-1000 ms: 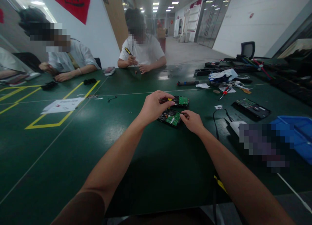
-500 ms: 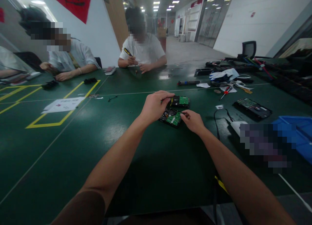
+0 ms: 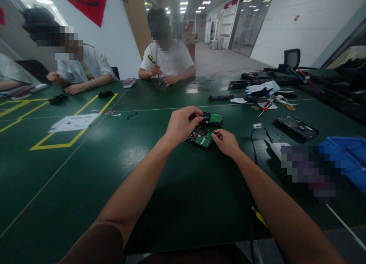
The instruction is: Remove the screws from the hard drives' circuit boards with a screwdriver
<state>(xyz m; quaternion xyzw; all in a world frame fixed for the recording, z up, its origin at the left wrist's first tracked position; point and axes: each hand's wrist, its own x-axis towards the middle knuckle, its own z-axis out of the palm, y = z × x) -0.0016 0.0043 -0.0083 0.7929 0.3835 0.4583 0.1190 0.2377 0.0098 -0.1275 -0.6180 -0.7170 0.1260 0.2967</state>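
Note:
My left hand [image 3: 180, 125] is closed around a screwdriver with a yellow-and-black handle [image 3: 198, 116], held above a hard drive [image 3: 200, 137] that lies circuit-board side up on the green table [image 3: 85, 168]. My right hand [image 3: 226, 142] rests at the drive's right edge, its fingers pinched against it. A second hard drive [image 3: 212, 119] with a green board lies just behind the first.
Two people sit across the table; one holds a yellow-handled screwdriver [image 3: 151, 59]. At the right lie another drive [image 3: 295, 127], a black cable [image 3: 259, 136], a white device [image 3: 277, 149], a blue tray [image 3: 350, 157] and scattered tools. A white sheet [image 3: 73, 122] lies inside yellow tape lines.
My left hand's fingers have shifted slightly on the screwdriver handle. My right hand and both drives have stayed in place.

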